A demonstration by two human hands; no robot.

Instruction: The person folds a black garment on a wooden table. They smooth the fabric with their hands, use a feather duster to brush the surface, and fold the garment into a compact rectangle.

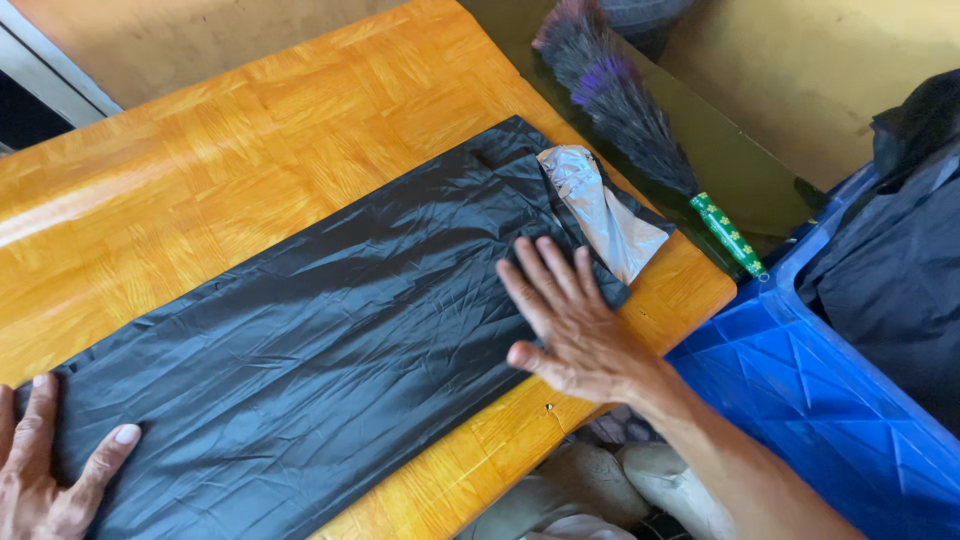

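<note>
Pressing flat, my right hand (pixel 570 325) is lying open on the black bag (pixel 320 340), fingers spread and palm down near its upper end, gripping nothing. I judge that it is pinning the thin plastic so that the sheet is lying smooth rather than sliding on the slick wood. My left hand (pixel 45 470) is doing the same at the lower end: open, fingers resting on the bag's edge at the bottom left corner of the view, closed on nothing. Between the two hands the bag is stretching out long and flat, running diagonally across the worktop (pixel 220 150), creased but not bunched.

Just past my right fingertips, at the bag's top corner, a silvery flap (pixel 605 210) is folding back over the black, showing a pale grey underside; I cannot tell whether it is part of the bag or a separate piece. I am seeing no label or print on either.

Beyond the worktop's corner a feather duster (pixel 620 100) is lying on a darker surface, its dark plumes pointing away and its green patterned handle (pixel 730 235) pointing toward a blue crate (pixel 800 390) on my right. The crate is holding more dark material (pixel 900 260), piled loosely against its rim.
</note>
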